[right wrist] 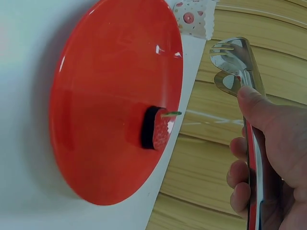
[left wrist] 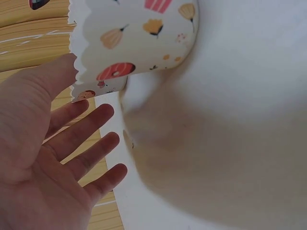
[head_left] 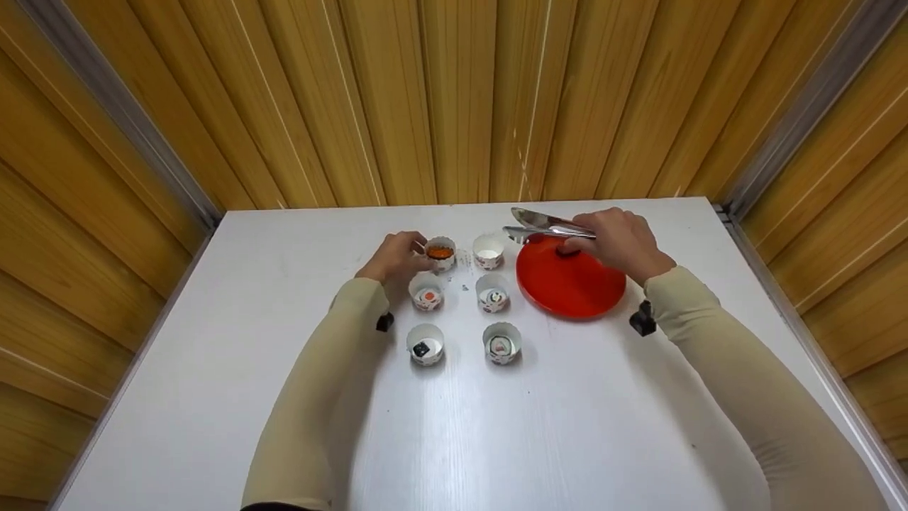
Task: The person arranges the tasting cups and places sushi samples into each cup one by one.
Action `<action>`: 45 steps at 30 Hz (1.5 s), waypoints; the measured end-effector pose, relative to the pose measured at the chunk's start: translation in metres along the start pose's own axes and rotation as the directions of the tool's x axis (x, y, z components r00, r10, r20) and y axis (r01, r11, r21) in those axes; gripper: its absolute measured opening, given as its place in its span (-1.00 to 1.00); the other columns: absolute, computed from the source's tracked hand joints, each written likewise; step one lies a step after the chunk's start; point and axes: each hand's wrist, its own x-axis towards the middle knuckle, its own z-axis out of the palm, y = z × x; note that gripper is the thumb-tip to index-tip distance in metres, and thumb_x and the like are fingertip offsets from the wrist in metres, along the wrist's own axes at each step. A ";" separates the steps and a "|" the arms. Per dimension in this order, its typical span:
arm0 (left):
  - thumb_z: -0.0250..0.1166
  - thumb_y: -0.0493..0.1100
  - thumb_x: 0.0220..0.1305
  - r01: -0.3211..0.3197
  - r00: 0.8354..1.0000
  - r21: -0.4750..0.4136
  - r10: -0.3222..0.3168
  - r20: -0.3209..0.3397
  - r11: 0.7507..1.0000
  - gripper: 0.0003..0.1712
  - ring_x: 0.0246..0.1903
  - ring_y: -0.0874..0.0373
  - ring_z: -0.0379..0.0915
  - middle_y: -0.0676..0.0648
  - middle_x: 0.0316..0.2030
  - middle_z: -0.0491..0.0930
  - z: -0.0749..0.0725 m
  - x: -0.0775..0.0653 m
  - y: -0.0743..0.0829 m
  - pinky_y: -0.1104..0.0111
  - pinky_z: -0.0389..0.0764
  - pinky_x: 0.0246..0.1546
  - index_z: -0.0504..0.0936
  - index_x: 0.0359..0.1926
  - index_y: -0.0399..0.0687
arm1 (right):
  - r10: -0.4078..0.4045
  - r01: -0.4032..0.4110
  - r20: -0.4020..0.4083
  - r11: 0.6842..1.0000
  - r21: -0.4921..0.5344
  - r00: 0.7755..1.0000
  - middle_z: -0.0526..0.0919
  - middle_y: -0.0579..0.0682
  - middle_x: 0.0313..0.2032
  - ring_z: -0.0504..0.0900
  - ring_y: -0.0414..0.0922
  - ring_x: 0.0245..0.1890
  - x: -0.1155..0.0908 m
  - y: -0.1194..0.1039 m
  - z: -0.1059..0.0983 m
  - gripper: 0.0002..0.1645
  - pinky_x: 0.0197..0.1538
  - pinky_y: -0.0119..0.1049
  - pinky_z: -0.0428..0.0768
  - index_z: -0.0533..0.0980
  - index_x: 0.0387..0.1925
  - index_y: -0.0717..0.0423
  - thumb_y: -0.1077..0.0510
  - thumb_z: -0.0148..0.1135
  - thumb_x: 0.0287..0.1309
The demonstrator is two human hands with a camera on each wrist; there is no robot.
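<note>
R hand (right wrist: 268, 158) grips tongs (right wrist: 237, 62), writing prob. none.

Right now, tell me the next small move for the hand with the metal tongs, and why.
Probably lower the shiny metal tongs onto the small dark-wrapped red piece lying on the round red plate and close them on it. The right hand grips the tongs just above that plate, their tips hold nothing, and the left hand touches the patterned paper cup with orange filling.

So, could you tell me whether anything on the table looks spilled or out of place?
Yes: small crumbs lie scattered on the white table between the paper cups, beside the cup of orange filling.
</note>
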 end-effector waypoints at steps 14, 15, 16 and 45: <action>0.49 -0.01 0.27 -0.004 1.000 0.005 0.004 0.013 1.000 -0.38 0.19 -0.09 0.45 -0.17 0.20 0.57 -0.007 -0.002 -0.006 0.03 0.47 0.26 0.54 0.28 -0.07 | 0.056 -0.057 -0.004 0.996 -0.066 0.998 0.76 0.10 -0.25 0.56 0.05 -0.37 -0.014 0.025 -0.001 -0.57 -0.38 -0.11 0.51 0.68 0.09 0.07 -0.06 0.41 0.29; 0.49 0.00 0.26 -0.003 1.000 0.006 0.003 0.012 1.000 -0.35 0.22 -0.10 0.43 -0.17 0.22 0.55 -0.008 -0.003 -0.005 0.02 0.45 0.27 0.52 0.31 -0.06 | 0.057 -0.058 -0.006 0.996 -0.068 0.998 0.76 0.10 -0.25 0.56 0.05 -0.37 -0.015 0.026 -0.001 -0.56 -0.38 -0.11 0.50 0.68 0.10 0.07 -0.06 0.41 0.29; 0.50 0.02 0.25 -0.002 1.000 0.008 0.002 0.009 1.000 -0.32 0.24 -0.10 0.41 -0.18 0.24 0.54 -0.008 -0.003 -0.005 0.00 0.43 0.29 0.50 0.32 -0.04 | 0.061 -0.062 -0.007 0.996 -0.070 0.998 0.76 0.11 -0.25 0.56 0.05 -0.36 -0.016 0.028 -0.002 -0.55 -0.38 -0.10 0.50 0.68 0.11 0.07 -0.06 0.41 0.29; 0.51 0.04 0.25 -0.187 0.982 0.106 0.189 -0.010 0.977 -0.18 0.27 -0.05 0.43 -0.17 0.27 0.54 0.000 0.004 0.038 0.07 0.39 0.36 0.40 0.45 -0.05 | 0.109 -0.106 0.039 0.992 -0.073 0.993 0.76 0.18 -0.23 0.57 0.06 -0.37 -0.038 0.060 -0.004 -0.49 -0.43 -0.11 0.52 0.66 0.10 0.17 -0.03 0.48 0.22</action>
